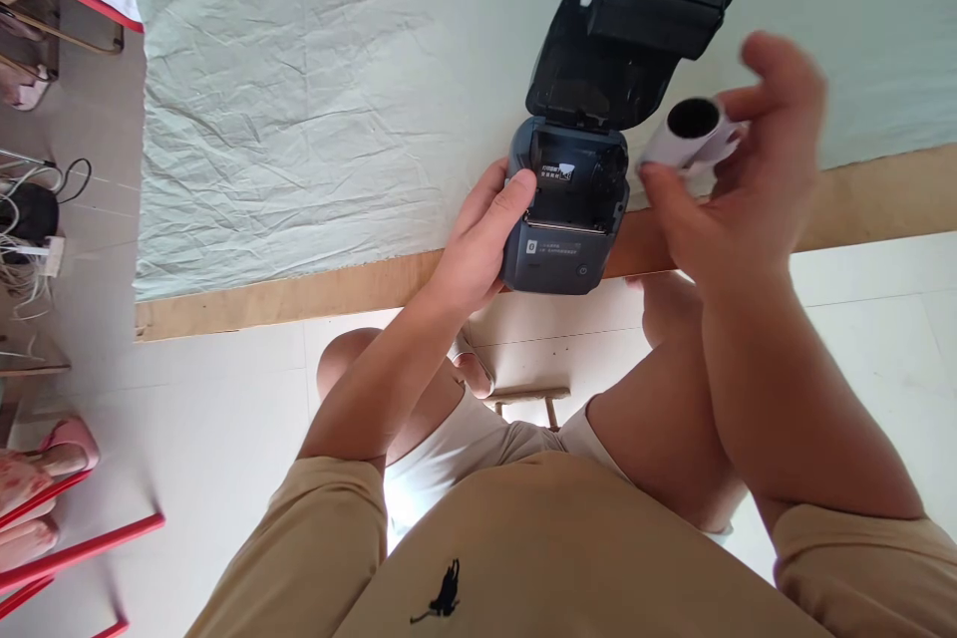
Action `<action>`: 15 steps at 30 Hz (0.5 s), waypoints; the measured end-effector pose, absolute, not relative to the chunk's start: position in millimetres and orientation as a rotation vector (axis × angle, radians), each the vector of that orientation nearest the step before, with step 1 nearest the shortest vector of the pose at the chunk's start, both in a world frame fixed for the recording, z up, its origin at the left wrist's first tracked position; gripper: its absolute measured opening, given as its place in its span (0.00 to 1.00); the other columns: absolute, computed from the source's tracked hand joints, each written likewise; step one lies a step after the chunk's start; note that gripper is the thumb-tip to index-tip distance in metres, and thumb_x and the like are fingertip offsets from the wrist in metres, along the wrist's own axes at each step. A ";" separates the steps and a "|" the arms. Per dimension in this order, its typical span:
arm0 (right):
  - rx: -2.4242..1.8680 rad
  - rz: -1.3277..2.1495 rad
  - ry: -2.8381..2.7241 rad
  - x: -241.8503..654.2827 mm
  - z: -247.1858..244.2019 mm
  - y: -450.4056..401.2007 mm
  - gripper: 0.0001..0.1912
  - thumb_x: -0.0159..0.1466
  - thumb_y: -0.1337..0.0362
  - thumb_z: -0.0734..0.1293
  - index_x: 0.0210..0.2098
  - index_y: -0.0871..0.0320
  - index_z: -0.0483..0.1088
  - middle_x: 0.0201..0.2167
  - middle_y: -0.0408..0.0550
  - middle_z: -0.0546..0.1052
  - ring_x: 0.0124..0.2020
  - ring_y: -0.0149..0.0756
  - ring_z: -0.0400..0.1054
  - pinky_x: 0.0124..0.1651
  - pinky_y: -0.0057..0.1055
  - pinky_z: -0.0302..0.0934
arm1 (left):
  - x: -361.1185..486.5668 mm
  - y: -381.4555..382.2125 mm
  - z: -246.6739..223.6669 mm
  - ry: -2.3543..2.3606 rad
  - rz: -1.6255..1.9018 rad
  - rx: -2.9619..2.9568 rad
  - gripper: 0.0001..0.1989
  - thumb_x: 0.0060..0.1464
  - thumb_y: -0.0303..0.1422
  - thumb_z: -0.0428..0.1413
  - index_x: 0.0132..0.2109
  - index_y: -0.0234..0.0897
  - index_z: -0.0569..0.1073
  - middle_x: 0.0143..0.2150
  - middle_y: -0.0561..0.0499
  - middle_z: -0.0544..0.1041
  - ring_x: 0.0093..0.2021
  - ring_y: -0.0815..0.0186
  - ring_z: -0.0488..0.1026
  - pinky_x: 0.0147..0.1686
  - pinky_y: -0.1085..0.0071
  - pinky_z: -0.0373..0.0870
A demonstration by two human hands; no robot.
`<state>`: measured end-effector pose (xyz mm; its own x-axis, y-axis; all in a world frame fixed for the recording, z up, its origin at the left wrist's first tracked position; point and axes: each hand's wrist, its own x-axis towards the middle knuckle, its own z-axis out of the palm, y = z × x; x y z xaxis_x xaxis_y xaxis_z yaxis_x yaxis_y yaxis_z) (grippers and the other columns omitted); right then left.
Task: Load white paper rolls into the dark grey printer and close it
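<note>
A dark label printer (564,264) is held at the table's front edge, its black lid (620,40) swung up and back. My left hand (489,224) wraps round the printer's left side, the thumb lying on the rim of the roll bay. Inside the bay (590,179) a small white sticker shows, and no roll sits there. To the right of the printer, my right hand (763,159) pinches a white paper roll (677,145) with a dark hollow core. A loose flap of its paper shows by the fingers, which are slightly blurred.
A pale green wrinkled cloth (314,100) covers the table, with a bare wooden edge (299,284) in front. Left on the floor lie tangled cables (30,249). Red chair legs (82,553) and another person's feet (67,449) are at lower left. A small wooden stool (530,396) stands below.
</note>
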<state>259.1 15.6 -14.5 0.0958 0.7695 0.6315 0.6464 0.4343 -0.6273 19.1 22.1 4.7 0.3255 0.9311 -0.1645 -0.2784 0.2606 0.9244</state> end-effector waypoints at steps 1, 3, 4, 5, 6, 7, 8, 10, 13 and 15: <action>-1.219 0.139 -1.541 254.9 -12.6 13.4 0.39 0.70 0.41 0.74 0.76 0.38 0.63 0.65 0.54 0.78 0.59 0.59 0.81 0.55 0.60 0.81 | 18.4 22.3 4.2 0.852 0.965 0.957 0.26 0.73 0.61 0.61 0.60 0.46 0.78 0.53 0.48 0.87 0.60 0.47 0.91 0.42 0.59 0.89; -1.124 0.142 -1.485 244.5 -6.8 7.8 0.31 0.71 0.40 0.74 0.68 0.37 0.67 0.61 0.51 0.80 0.57 0.59 0.82 0.57 0.62 0.80 | 17.0 22.1 5.4 0.849 0.954 0.977 0.28 0.68 0.62 0.66 0.60 0.47 0.78 0.50 0.49 0.87 0.54 0.50 0.91 0.38 0.61 0.86; -1.088 0.144 -1.498 239.0 -3.3 5.0 0.25 0.72 0.42 0.74 0.64 0.37 0.70 0.58 0.49 0.82 0.56 0.58 0.83 0.58 0.63 0.80 | 16.3 21.8 6.7 0.848 0.945 0.987 0.30 0.66 0.62 0.68 0.60 0.47 0.78 0.49 0.50 0.87 0.51 0.53 0.91 0.38 0.62 0.86; -1.074 0.136 -1.525 233.7 0.1 2.6 0.18 0.73 0.45 0.74 0.59 0.38 0.73 0.56 0.48 0.84 0.56 0.58 0.84 0.60 0.64 0.79 | 15.7 21.4 8.1 0.847 0.941 0.997 0.31 0.64 0.63 0.69 0.60 0.48 0.78 0.48 0.50 0.87 0.48 0.55 0.90 0.38 0.63 0.86; -1.081 0.115 -1.565 229.0 3.4 0.9 0.13 0.74 0.49 0.74 0.56 0.38 0.75 0.54 0.47 0.86 0.56 0.58 0.85 0.60 0.64 0.80 | 15.2 20.9 9.6 0.842 0.935 1.008 0.31 0.63 0.63 0.70 0.60 0.48 0.79 0.48 0.51 0.87 0.47 0.57 0.89 0.40 0.63 0.86; -1.116 0.099 -1.620 225.4 6.4 -0.1 0.09 0.74 0.53 0.73 0.53 0.39 0.77 0.53 0.46 0.88 0.56 0.58 0.86 0.59 0.64 0.81 | 14.9 20.4 10.8 0.839 0.934 1.017 0.31 0.63 0.63 0.70 0.60 0.48 0.79 0.49 0.51 0.87 0.47 0.57 0.88 0.41 0.63 0.86; -1.173 0.082 -1.671 222.9 8.8 -0.4 0.07 0.74 0.57 0.71 0.51 0.40 0.79 0.52 0.46 0.89 0.56 0.58 0.87 0.58 0.64 0.82 | 14.6 20.0 11.7 0.836 0.934 1.023 0.30 0.63 0.63 0.70 0.60 0.49 0.79 0.49 0.51 0.88 0.47 0.58 0.88 0.43 0.63 0.87; -1.285 0.071 -1.735 221.1 11.8 0.8 0.08 0.74 0.61 0.69 0.48 0.41 0.80 0.52 0.45 0.91 0.57 0.57 0.88 0.57 0.64 0.83 | 14.4 19.2 12.2 0.837 0.919 1.035 0.30 0.65 0.63 0.69 0.60 0.49 0.79 0.50 0.50 0.87 0.49 0.56 0.88 0.44 0.60 0.87; -1.173 0.109 -1.721 222.5 11.0 3.1 0.10 0.72 0.65 0.71 0.44 0.40 0.81 0.48 0.43 0.92 0.54 0.55 0.88 0.59 0.63 0.82 | 13.7 19.0 9.7 0.832 0.919 1.039 0.30 0.67 0.64 0.66 0.60 0.47 0.78 0.53 0.47 0.87 0.53 0.51 0.89 0.46 0.57 0.87; -1.022 0.144 -1.727 223.0 7.7 2.8 0.08 0.71 0.64 0.73 0.41 0.40 0.81 0.43 0.42 0.90 0.50 0.54 0.87 0.59 0.63 0.80 | 12.7 19.5 7.0 0.792 0.969 1.064 0.31 0.67 0.62 0.67 0.64 0.48 0.77 0.61 0.47 0.86 0.61 0.49 0.88 0.54 0.54 0.88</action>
<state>223.0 2.8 7.7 -0.0591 0.6868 0.7244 0.5576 0.6246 -0.5468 12.7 19.5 7.0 0.3783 0.9229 -0.0715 -0.2538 0.1777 0.9508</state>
